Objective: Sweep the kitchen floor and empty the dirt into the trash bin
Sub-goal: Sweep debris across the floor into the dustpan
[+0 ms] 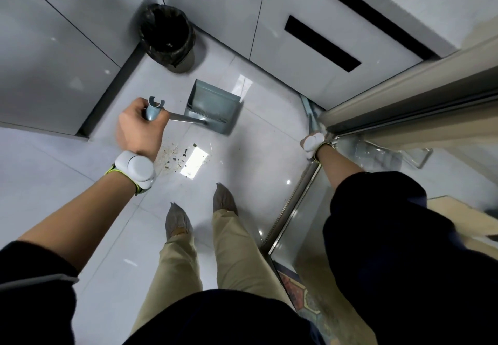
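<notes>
Head view: trash bin, black-lined, inside too dark to read, in the cabinet corner. Dustpan, grey-blue, contents unclear, between bin and dirt pile on the floor. Left hand curled round the dustpan's handle top, pan ahead and to the right. Right hand by the door frame, grip cannot be told

Cool overhead light throws a bright rectangular glare on the glossy floor, wide-angle edges bow, and everything looks slightly blurred.
</notes>
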Demonstrator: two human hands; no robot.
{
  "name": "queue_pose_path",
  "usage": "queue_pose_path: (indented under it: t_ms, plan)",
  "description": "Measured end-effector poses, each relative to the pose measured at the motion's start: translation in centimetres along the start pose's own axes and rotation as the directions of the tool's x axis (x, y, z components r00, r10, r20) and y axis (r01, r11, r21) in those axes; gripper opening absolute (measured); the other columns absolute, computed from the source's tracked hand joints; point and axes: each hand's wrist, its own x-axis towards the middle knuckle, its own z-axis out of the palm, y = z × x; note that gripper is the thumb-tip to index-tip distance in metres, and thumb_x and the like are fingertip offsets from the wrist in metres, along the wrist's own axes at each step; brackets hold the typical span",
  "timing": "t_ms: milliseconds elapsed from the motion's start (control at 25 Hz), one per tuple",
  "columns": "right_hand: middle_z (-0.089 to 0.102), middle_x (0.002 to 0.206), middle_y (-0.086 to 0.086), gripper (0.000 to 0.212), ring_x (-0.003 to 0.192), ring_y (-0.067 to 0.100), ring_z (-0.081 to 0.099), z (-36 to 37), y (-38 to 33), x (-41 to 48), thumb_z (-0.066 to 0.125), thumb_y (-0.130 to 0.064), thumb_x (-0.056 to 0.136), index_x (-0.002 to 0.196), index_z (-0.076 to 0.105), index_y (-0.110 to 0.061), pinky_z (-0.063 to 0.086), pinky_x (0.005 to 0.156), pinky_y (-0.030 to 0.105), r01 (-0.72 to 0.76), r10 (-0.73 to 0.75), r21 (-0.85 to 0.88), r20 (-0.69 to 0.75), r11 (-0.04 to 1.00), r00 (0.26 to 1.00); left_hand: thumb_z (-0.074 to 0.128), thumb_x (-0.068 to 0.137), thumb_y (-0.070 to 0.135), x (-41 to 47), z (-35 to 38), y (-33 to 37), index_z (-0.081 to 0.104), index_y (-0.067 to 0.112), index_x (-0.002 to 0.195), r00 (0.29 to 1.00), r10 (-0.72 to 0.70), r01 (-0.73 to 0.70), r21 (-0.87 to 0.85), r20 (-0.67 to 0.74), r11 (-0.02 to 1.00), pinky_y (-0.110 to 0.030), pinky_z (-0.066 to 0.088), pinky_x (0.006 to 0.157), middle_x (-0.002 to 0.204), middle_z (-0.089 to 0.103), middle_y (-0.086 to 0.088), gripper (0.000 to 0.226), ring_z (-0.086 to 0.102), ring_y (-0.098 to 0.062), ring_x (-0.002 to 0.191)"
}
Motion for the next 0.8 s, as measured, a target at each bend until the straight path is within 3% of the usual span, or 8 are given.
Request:
queue_pose_path:
  t_ms: [40, 80, 240, 320, 440, 600, 720, 800]
  plan:
    - [0.038, 0.098, -0.003, 0.025, 0.1, 0.012, 0.043, 0.7, -0.9, -0.8, 0.045, -0.016, 0.097, 0.087, 0.023, -0.022, 0.027, 0.048, 0.001, 0.024, -0.024, 0.056, 0.005, 0.998, 1.0, 0.059, 0.076, 0.033, 0.1, -0.1, -0.3, 0.057, 0.013, 0.081, 1.0, -0.003, 0.003, 0.009, -0.008, 1.0, -0.028, 0.034, 0.057, 0.071, 0.052, -0.008, 0.021, 0.041, -0.022, 0.064]
    - [0.034, 0.106, -0.002, 0.025, 0.106, 0.015, 0.044, 1.4, -1.6, -1.6, 0.044, -0.014, 0.098, 0.092, 0.021, -0.023, 0.025, 0.046, 0.006, 0.124, -0.123, -0.146, 0.017, 0.982, 0.992, 0.059, 0.076, 0.033, 0.1, -0.1, -0.5, 0.057, 0.012, 0.08, 1.0, -0.007, 0.008, 0.019, -0.017, 1.0, -0.028, 0.033, 0.057, 0.071, 0.052, -0.008, 0.021, 0.041, -0.022, 0.064]
    - [0.054, 0.13, 0.021, 0.002, 0.126, 0.029, 0.051, 4.6, -1.7, -3.9, 0.051, -0.005, 0.095, 0.095, 0.053, -0.006, 0.025, 0.051, 0.014, 0.131, -0.067, -0.339, 0.195, 0.932, 0.979, 0.059, 0.077, 0.032, -0.1, -0.5, -1.0, 0.058, 0.011, 0.082, 0.999, -0.033, 0.034, 0.042, -0.025, 0.999, -0.029, 0.034, 0.061, 0.074, 0.053, -0.007, 0.022, 0.042, -0.022, 0.068]
    - [0.063, 0.113, 0.01, 0.01, 0.107, 0.021, 0.061, 5.3, -0.9, -4.7, 0.057, -0.009, 0.09, 0.087, 0.05, -0.016, 0.039, 0.061, 0.017, 0.3, -0.208, -0.387, 0.263, 0.872, 0.942, 0.06, 0.079, 0.032, -0.2, -1.0, -1.1, 0.059, 0.012, 0.083, 0.999, -0.043, 0.044, 0.042, -0.029, 0.998, -0.028, 0.035, 0.062, 0.074, 0.053, -0.007, 0.02, 0.042, -0.022, 0.068]
    - [0.055, 0.079, 0.003, 0.011, 0.073, 0.018, 0.055, 3.4, -1.8, -6.8, 0.057, -0.011, 0.089, 0.089, 0.047, -0.014, 0.051, 0.059, 0.022, 0.207, -0.114, -0.335, 0.277, 0.919, 0.954, 0.059, 0.078, 0.032, -0.3, -1.6, -1.1, 0.058, 0.014, 0.08, 0.999, -0.031, 0.032, 0.03, -0.021, 0.999, -0.028, 0.034, 0.061, 0.072, 0.051, -0.006, 0.018, 0.041, -0.021, 0.067]
    - [0.046, 0.059, 0.009, 0.005, 0.044, 0.018, 0.041, -1.3, -3.2, -7.4, 0.047, -0.003, 0.088, 0.088, 0.05, -0.008, 0.032, 0.04, 0.017, 0.194, -0.097, -0.376, 0.262, 0.906, 0.96, 0.059, 0.079, 0.032, 0.0, -2.9, -1.5, 0.056, 0.016, 0.079, 0.999, -0.032, 0.032, 0.012, -0.027, 0.999, -0.026, 0.032, 0.058, 0.072, 0.05, -0.007, 0.017, 0.039, -0.022, 0.067]
    - [0.042, 0.059, 0.01, 0.014, 0.046, 0.019, 0.04, -2.4, -4.1, -6.6, 0.043, -0.002, 0.09, 0.077, 0.045, -0.009, 0.03, 0.03, 0.015, 0.206, -0.102, -0.429, 0.252, 0.879, 0.962, 0.059, 0.078, 0.035, 0.2, -3.7, -2.2, 0.057, 0.014, 0.08, 0.997, -0.045, 0.045, 0.007, -0.057, 0.999, -0.028, 0.033, 0.06, 0.073, 0.052, -0.008, 0.021, 0.04, -0.023, 0.068]
    - [0.051, 0.069, 0.005, 0.016, 0.067, 0.025, 0.06, -2.3, -5.0, -7.2, 0.048, -0.009, 0.091, 0.076, 0.048, -0.013, 0.037, 0.031, 0.01, 0.259, -0.16, -0.514, 0.229, 0.818, 0.96, 0.059, 0.078, 0.036, 0.1, -3.9, -2.3, 0.059, 0.014, 0.082, 0.996, -0.055, 0.055, -0.002, -0.073, 0.998, -0.028, 0.034, 0.061, 0.074, 0.054, -0.007, 0.022, 0.042, -0.022, 0.069]
